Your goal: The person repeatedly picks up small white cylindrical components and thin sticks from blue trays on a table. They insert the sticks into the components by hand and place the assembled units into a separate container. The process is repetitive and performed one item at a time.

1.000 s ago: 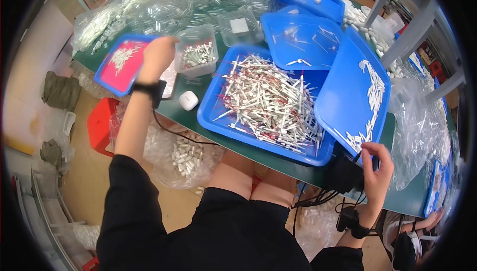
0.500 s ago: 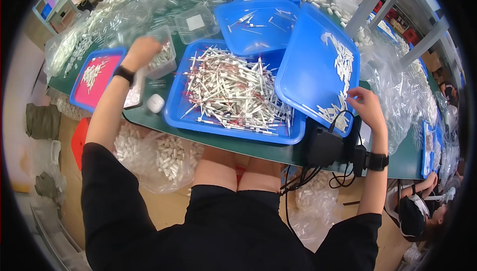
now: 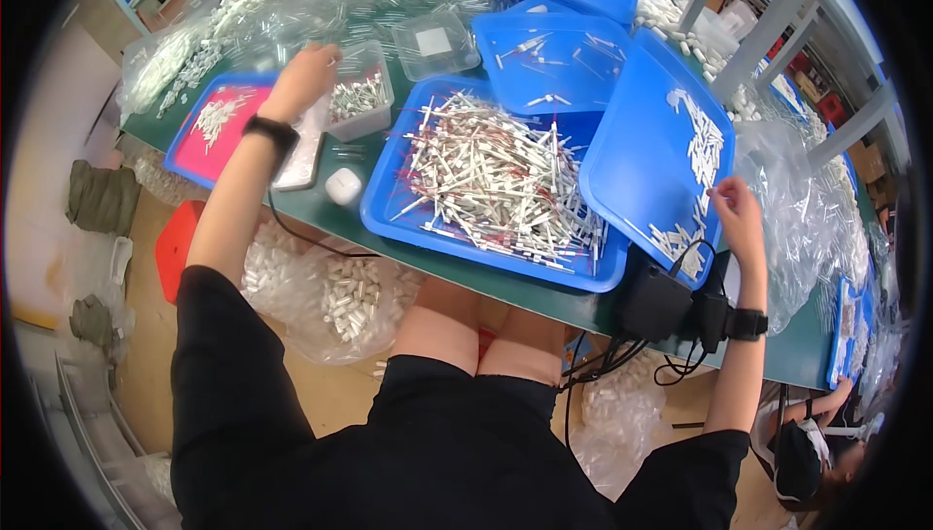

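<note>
White pieces (image 3: 703,148) lie on the tilted blue tray (image 3: 632,156), right of frame. Right hand (image 3: 741,223): fingers bent beside them; opening and hold not discernible. Left hand (image 3: 301,83), upper left: fingers curled near clear box (image 3: 362,128); hold not discernible. Apparent step: pickup; next move calls for a fine pinch.

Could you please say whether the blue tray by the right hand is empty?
Partly filled: white pieces lie along the right side of the blue tray, while its left looks bare.
</note>
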`<state>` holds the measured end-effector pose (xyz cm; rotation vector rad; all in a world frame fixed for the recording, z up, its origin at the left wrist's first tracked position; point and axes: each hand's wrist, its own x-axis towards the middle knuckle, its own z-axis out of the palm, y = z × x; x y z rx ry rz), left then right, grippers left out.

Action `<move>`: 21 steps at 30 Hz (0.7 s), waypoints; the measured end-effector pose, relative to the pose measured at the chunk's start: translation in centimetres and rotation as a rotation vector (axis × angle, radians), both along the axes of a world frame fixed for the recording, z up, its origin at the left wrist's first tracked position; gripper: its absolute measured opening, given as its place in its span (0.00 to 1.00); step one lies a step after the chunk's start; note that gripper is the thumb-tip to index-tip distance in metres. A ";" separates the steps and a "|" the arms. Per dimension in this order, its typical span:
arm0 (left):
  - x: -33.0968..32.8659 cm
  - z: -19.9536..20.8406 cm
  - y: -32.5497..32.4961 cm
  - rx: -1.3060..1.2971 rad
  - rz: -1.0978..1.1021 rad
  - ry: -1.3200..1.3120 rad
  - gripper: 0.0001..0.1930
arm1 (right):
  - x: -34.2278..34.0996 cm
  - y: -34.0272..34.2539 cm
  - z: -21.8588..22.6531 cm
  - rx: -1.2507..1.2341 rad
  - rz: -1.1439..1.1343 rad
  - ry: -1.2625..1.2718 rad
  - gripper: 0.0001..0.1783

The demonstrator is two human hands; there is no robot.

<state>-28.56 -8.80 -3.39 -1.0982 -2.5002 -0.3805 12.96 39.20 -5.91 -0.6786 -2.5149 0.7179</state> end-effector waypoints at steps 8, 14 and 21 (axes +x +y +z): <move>17.5 7.1 2.3 0.677 -0.328 -0.691 0.10 | 3.2 -12.4 11.4 -0.171 0.244 0.189 0.09; 27.8 7.9 7.3 0.760 -0.607 -1.165 0.09 | -0.2 -20.9 11.1 -0.457 0.530 0.332 0.09; 28.6 5.7 9.2 0.764 -0.671 -1.248 0.08 | 0.7 -20.9 10.2 -0.595 0.477 0.348 0.08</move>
